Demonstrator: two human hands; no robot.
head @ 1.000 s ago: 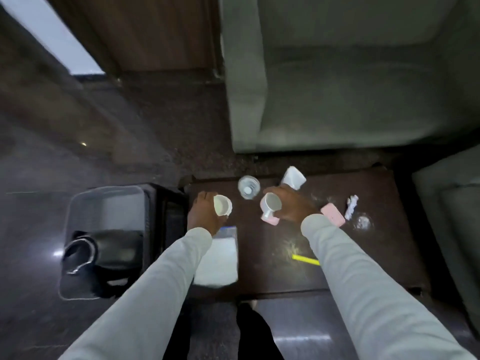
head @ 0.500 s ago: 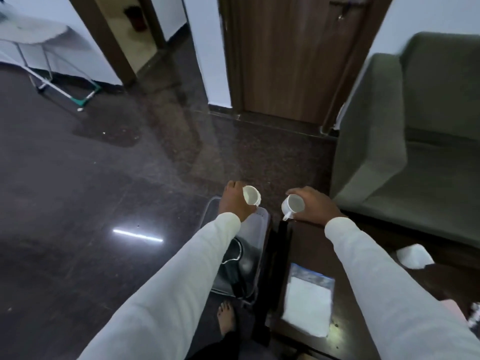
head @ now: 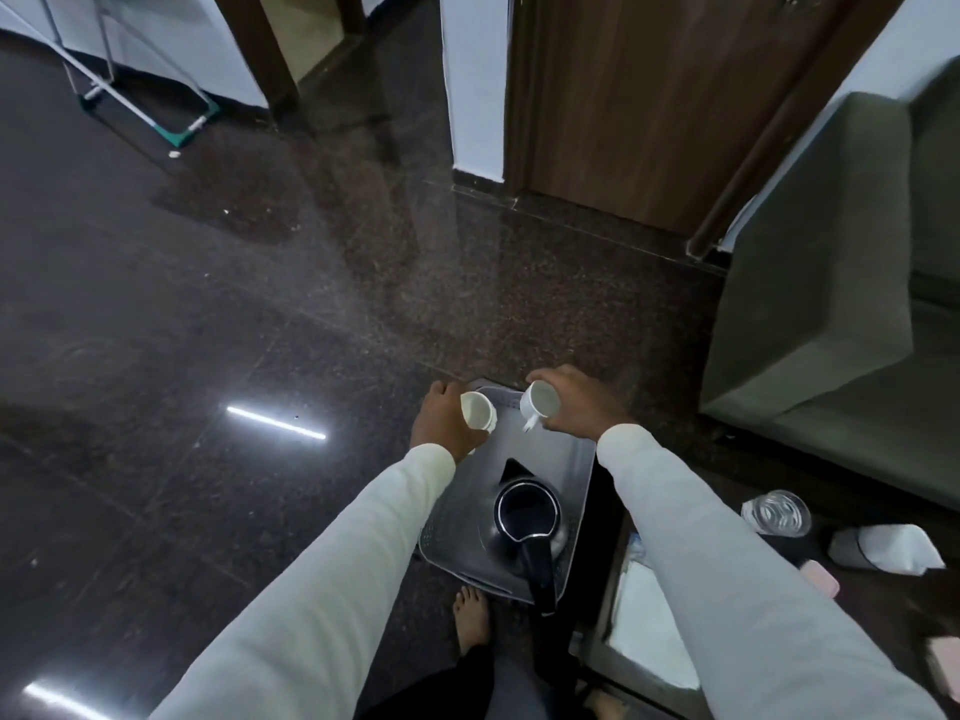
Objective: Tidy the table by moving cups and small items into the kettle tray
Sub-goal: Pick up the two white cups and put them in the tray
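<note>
So, 2 white cups here, 1 in each hand. The left hand has its fingers wrapped round the left cup, and the right hand has its fingers curled round the right cup; both cups are tipped with their mouths facing near, held over the far end of the kettle tray. 1 black kettle sits in the near half of that tray. Over on the right, on the dark counter, I count 1 clear bottle, 1 white box, 1 pink item and 1 white cloth. 1 bare foot on the floor near the tray.
</note>
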